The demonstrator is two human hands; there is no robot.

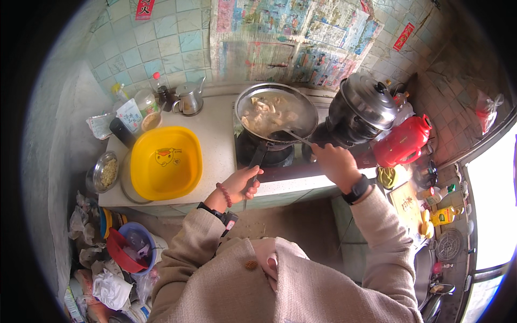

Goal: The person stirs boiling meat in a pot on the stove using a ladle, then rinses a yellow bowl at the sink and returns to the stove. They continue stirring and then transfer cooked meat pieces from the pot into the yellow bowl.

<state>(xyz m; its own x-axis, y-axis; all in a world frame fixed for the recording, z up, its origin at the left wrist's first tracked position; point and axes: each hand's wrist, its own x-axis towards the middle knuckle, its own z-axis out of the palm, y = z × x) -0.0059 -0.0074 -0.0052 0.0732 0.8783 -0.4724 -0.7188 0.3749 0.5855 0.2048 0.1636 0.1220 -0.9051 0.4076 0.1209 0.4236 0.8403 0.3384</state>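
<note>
Over the stove (318,168) sits a wok (312,107) with pale chunks of meat (267,114) in cloudy, steaming liquid. My left hand (243,185) is closed around the wok's dark handle (260,155), which points toward me. My right hand (338,166) grips the handle of a metal spatula (298,138), whose dark head dips into the liquid at the wok's near right side. Part of that head is hidden by the liquid.
Left of the stove stand a yellow basin (191,167), a metal kettle (189,101) and a bowl of pale bits (109,173). A lidded steel pot (366,102) and a red thermos jug (403,141) stand right of the wok. Plastic tubs (119,248) lie low at left.
</note>
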